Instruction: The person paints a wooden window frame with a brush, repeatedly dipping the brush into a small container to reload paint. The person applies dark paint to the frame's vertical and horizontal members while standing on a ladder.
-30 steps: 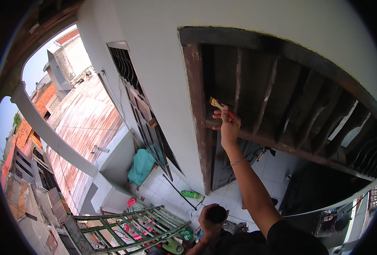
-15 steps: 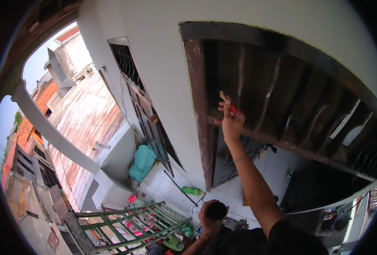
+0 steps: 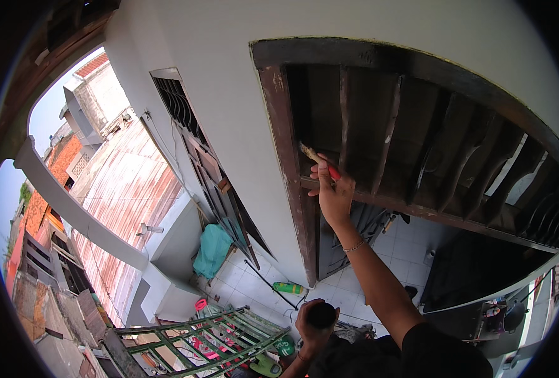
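Note:
My right hand [image 3: 336,194] is raised and closed around a paintbrush [image 3: 312,155] with a red handle end. The brush points up and left. Its tip is by the inner side of the brown left post [image 3: 278,120] of a wooden frame, just above the crossbar [image 3: 411,211]; whether it touches the wood I cannot tell. Low in front of me, my left hand [image 3: 308,324] is wrapped around a round container [image 3: 322,314], dark at the top. What it contains cannot be made out.
Dark upright slats [image 3: 386,135] fill the frame above the crossbar. A white wall [image 3: 216,120] surrounds it. Below left lies a green metal ladder [image 3: 191,340]. A green bottle [image 3: 288,288] and a teal cover [image 3: 212,251] are on the tiled floor [image 3: 245,283].
My right hand with the paintbrush has shifted slightly left and down, bringing the tip closer to the left post. The view has moved a little; my left hand keeps its hold.

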